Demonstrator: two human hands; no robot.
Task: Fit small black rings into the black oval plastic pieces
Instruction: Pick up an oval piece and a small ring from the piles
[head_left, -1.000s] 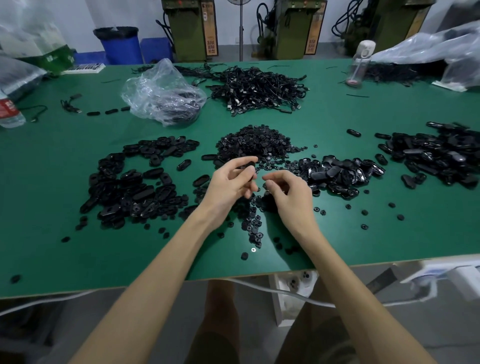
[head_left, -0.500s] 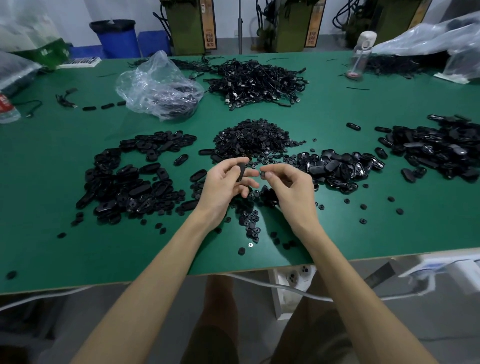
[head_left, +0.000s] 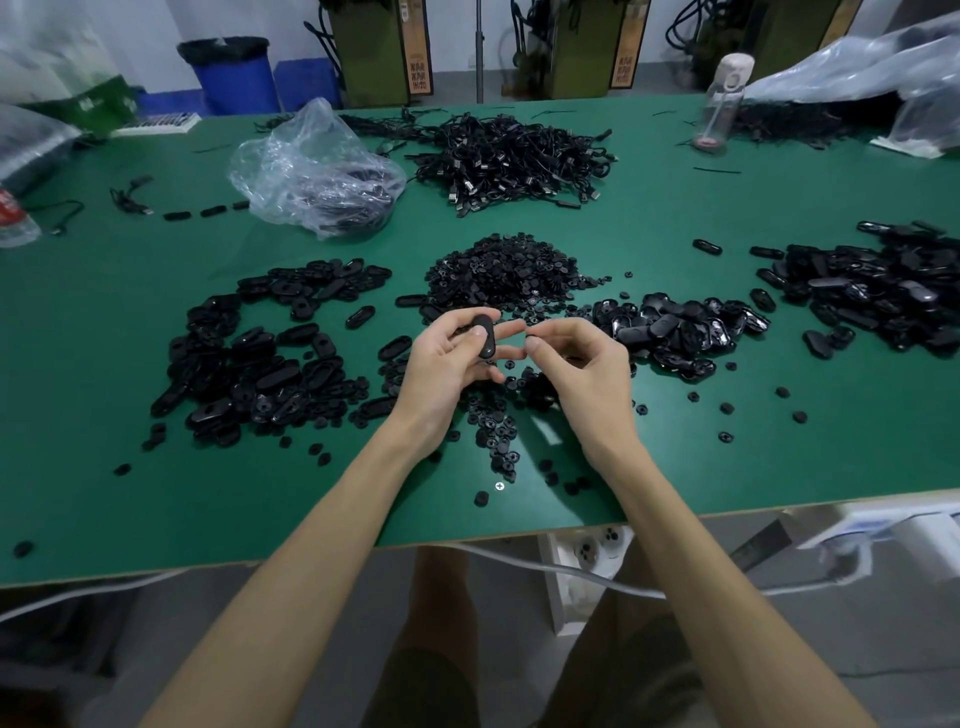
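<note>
Green table (head_left: 130, 493) strewn with heaps of black parts. Above its near edge the left hand (head_left: 441, 364) grips a black oval piece (head_left: 485, 338). Just beside it, the right hand (head_left: 576, 364) pinches a tiny dark part (head_left: 531, 343), too small to tell more.

A factory assembly workshop: a long green-topped work table (head_left: 156, 499) heaped with piles of small black plastic parts (head_left: 260, 358), olive-green floor machines (head_left: 379, 52) behind.
</note>
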